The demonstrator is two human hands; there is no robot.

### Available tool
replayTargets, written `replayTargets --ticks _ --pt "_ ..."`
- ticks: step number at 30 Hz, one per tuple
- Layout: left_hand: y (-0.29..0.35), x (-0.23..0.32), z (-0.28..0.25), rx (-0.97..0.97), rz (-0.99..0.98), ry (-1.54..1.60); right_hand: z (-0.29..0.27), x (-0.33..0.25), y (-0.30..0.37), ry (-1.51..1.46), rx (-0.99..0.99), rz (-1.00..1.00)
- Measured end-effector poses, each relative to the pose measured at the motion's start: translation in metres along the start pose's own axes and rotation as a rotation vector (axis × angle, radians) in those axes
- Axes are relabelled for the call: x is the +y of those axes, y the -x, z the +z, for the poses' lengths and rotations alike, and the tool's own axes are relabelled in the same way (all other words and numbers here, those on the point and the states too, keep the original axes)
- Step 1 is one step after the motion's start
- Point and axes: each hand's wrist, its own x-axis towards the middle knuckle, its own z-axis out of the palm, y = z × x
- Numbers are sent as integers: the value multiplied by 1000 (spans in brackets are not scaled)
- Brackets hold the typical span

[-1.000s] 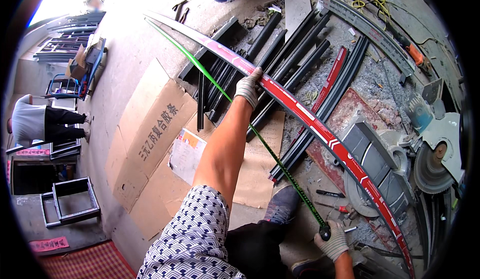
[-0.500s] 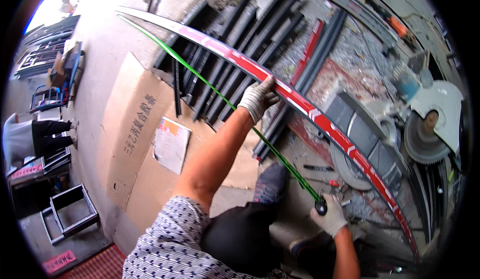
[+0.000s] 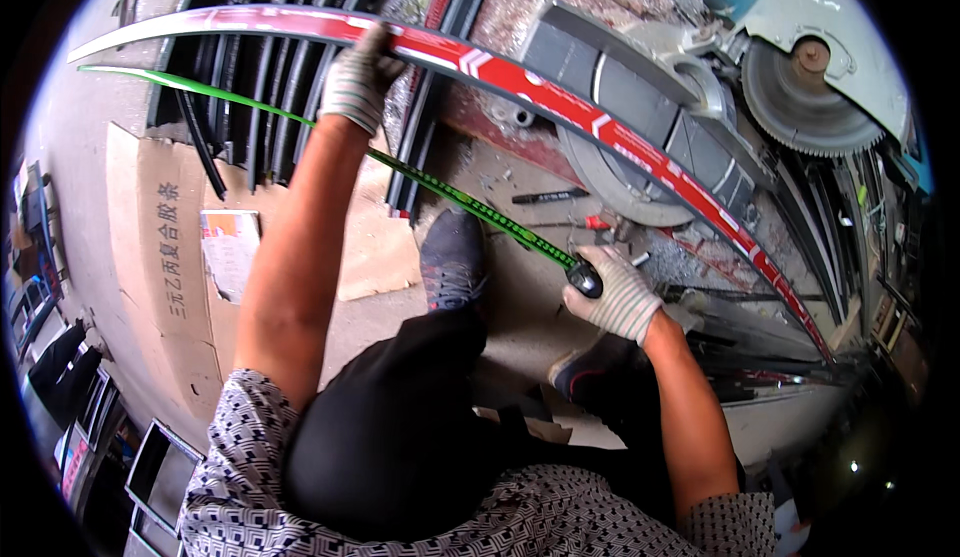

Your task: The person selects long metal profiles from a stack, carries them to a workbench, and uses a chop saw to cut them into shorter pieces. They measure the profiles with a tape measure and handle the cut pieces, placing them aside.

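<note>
A long bar with red and white protective film (image 3: 545, 95) stretches across my view, bowed by the lens. My left hand (image 3: 358, 82), in a striped knit glove, is closed round this bar left of its middle. In my gloved right hand (image 3: 618, 295) is a black tape measure (image 3: 584, 279), held nearer my body. Its green blade (image 3: 450, 192) is pulled far out and runs beneath my left forearm toward the bar's far left end. Whether the blade's tip is hooked on that end, I cannot tell.
A mitre saw with a toothed round blade (image 3: 815, 112) stands at right, its grey bed (image 3: 625, 87) beyond the bar. Dark profiles (image 3: 265, 107) lie on the floor at upper left. Flattened cardboard (image 3: 165, 297) and a black marker (image 3: 548, 197) lie nearer my feet.
My view has swung to the right, so the floor things sit further left and the saw shows larger. Both hands keep their holds, on the bar and the tape measure.
</note>
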Motion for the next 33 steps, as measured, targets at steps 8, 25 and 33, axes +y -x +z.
replayTargets --ticks 8,25,33 --pt "-21 32 -16 83 -56 36 -3 0 -1 37 -8 -21" --pt "51 97 -86 729 717 -955 -27 -12 9 85 96 -43" --pt "42 67 -105 465 159 47 -52 -28 30 89 198 -141"
